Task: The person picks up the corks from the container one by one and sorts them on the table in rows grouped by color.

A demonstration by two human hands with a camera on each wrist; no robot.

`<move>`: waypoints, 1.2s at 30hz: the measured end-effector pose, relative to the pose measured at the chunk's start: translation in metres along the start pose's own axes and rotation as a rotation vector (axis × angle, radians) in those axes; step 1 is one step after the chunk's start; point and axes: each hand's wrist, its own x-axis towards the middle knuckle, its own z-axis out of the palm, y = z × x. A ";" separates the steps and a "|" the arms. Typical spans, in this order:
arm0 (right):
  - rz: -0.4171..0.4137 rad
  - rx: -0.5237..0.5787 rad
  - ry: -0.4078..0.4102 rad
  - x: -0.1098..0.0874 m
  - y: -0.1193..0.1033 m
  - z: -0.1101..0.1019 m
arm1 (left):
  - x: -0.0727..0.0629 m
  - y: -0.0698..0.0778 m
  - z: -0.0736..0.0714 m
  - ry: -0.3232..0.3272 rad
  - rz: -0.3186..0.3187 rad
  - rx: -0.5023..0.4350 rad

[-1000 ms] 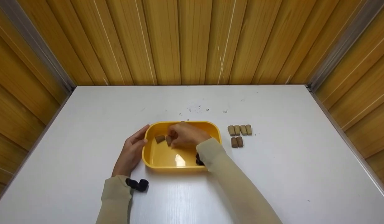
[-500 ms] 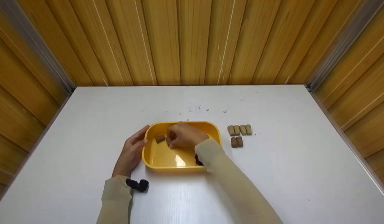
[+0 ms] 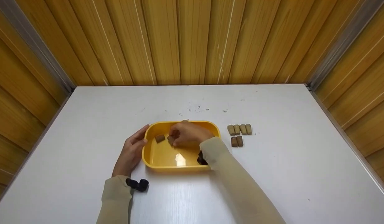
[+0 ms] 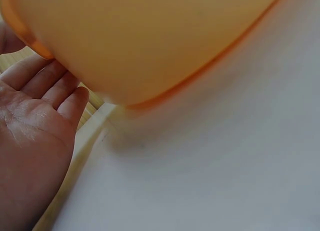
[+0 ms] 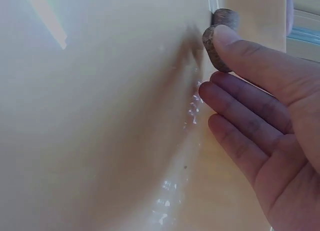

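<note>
A yellow plastic box [image 3: 179,168] stands on the white table. My left hand [image 3: 132,152] rests against its left wall, fingers reaching along the outside and thumb near the rim; in the left wrist view its fingers [image 4: 42,83] lie fairly straight on the wall. Inside the box, my right hand [image 3: 190,133] pinches a brown cork stopper [image 3: 171,140] between thumb and index finger. The right wrist view shows that cork stopper [image 5: 215,53] under the thumb, the other fingers extended. A second brown cork stopper [image 3: 160,138] lies left of it on the box floor.
Right of the box lies a row of several light tan stoppers [image 3: 239,129]. Closer to me sits a pair of darker brown stoppers [image 3: 237,141]. Wood-patterned panels [image 3: 192,43] border the table's back and sides.
My right hand has shifted slightly right with the pinched cork stopper, which now sits a bit farther from the other one and tilts differently. The left hand has not moved.
</note>
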 end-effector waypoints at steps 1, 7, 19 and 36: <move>-0.002 0.006 -0.004 -0.001 0.000 -0.002 | 0.000 0.000 0.000 -0.001 0.003 0.002; -0.015 0.044 -0.002 -0.006 0.000 -0.012 | 0.000 0.000 0.000 -0.005 0.015 0.005; -0.018 0.063 0.057 -0.026 0.004 -0.031 | -0.001 0.001 -0.003 -0.006 0.001 0.010; 0.038 0.118 0.131 -0.057 0.015 -0.056 | -0.003 0.002 -0.010 -0.009 0.012 0.038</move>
